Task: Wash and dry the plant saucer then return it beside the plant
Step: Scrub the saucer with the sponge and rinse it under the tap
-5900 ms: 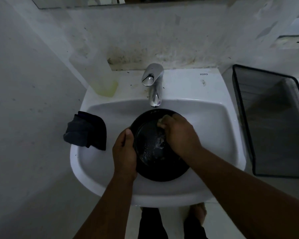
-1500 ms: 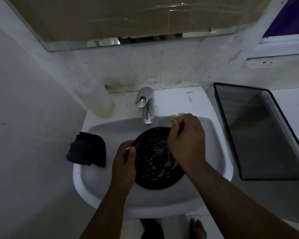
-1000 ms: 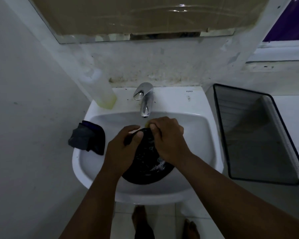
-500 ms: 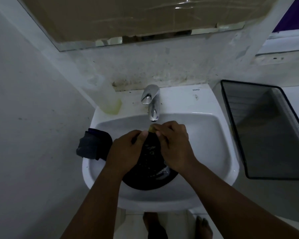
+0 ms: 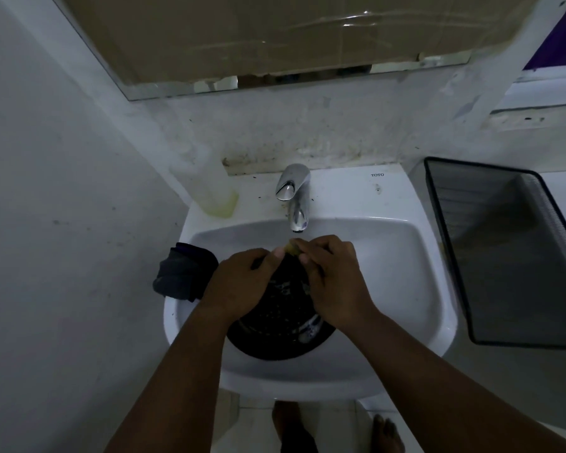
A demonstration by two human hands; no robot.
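our right hand (image 5: 335, 282) has its fingers curled, pinching a small yellowish scrubber (image 5: 292, 248) at the far rim of the black plant saucer (image 5: 281, 325). our left hand (image 5: 239, 282) grips the saucer's left and upper edge, thumb tip reaching in toward the scrubber, almost touching it; fingers curled over the rim. both hands meet at the top of the saucer.

the saucer sits inside the white basin (image 5: 406, 282), tilted toward us, its lower edge near the front wall of the basin. inner face dotted with pale specks and suds; a whitish foamy patch at lower right, just under the right wrist.

chrome tap (image 5: 294, 197) directly behind the hands, spout just above the scrubber. we cannot tell whether water runs.

a dark folded cloth (image 5: 183, 276) hangs over the basin's left rim, just beside the left hand. a pale translucent bottle (image 5: 209, 188) with yellowish bottom stands at the back left corner of the basin ledge. black mesh tray (image 5: 510, 250) on the counter to the right, apart from the basin. mirror (image 5: 275, 37) above, covered mostly with brown card and tape. our bare feet (image 5: 386, 433) show on the floor below the basin.
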